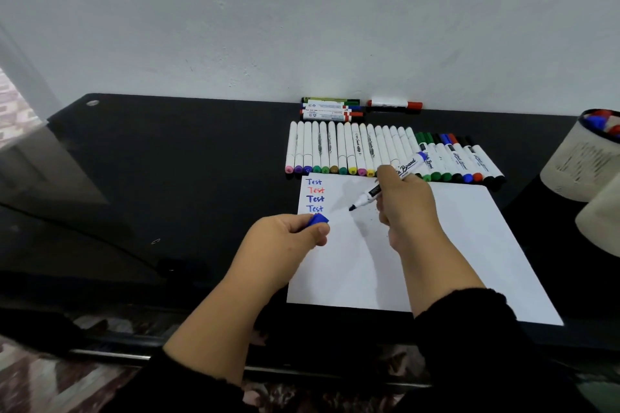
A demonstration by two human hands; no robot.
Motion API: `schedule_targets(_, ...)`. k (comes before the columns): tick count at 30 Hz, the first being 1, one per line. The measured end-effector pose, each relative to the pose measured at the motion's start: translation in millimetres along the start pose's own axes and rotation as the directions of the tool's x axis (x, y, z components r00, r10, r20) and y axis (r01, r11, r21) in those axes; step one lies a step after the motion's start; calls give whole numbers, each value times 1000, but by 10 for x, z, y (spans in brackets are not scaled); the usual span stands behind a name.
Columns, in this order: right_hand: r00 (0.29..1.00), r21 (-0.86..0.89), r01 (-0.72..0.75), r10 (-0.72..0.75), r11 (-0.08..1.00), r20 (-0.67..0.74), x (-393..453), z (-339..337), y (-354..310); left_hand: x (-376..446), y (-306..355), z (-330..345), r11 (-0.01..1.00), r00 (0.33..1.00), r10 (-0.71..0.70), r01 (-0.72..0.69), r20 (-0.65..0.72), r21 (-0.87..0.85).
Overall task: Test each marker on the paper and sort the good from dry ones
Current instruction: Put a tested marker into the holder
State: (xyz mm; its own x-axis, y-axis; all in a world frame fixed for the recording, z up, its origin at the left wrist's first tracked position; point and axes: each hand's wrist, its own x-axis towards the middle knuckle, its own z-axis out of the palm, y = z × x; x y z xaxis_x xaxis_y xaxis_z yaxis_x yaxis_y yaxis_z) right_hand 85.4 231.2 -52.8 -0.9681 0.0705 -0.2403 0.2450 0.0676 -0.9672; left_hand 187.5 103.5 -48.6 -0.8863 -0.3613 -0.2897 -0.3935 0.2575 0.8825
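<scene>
Against a pale wall, a black table [201, 161] carried a white paper [453, 245] with four "Test" words [314, 194] at its top left. The right hand [407, 208] gripped an uncapped marker [385, 184], tip poised just above the paper near the words. The left hand [285, 238] pinched the blue cap [318, 220] at the paper's left edge. Beyond the paper lay a row of markers [369, 151]; nearer the wall, a small pile [330, 109] and one red marker [394, 104]. A cup [583, 157] stood right.
</scene>
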Motion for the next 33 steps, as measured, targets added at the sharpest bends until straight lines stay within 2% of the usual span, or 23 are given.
schedule_targets(6, 998, 111, 2, -8, 994, 59, -77, -27, 50, 149, -57, -19, 1000, 998, -14, 15, -60, 22)
schedule_targets(10, 990, 56, 63, -69, 996, 122, -153, -36, 147, 237, -105, -142, 998, 988, -23, 30, -150, 47)
schedule_targets(13, 992, -38, 81, -77, 996, 102, -180, 8, 199, 300, -124, -185, 995, 988, -40, 53, -151, 84)
schedule_targets(18, 975, -118, 135, -111, 984, 191, -220, 124, 242, 387, -130, -202, 993, 987, -52, 68, -153, 99)
schedule_targets(22, 970, -238, 210, -172, 948, 173, -239, 211, 262, 433, -114, -197, 990, 989, -63, 79, -135, 120)
schedule_targets(33, 967, -272, 242, -210, 931, 142, -248, 321, 403, 468, -143, -177, 990, 992, -46, 60, -116, 127)
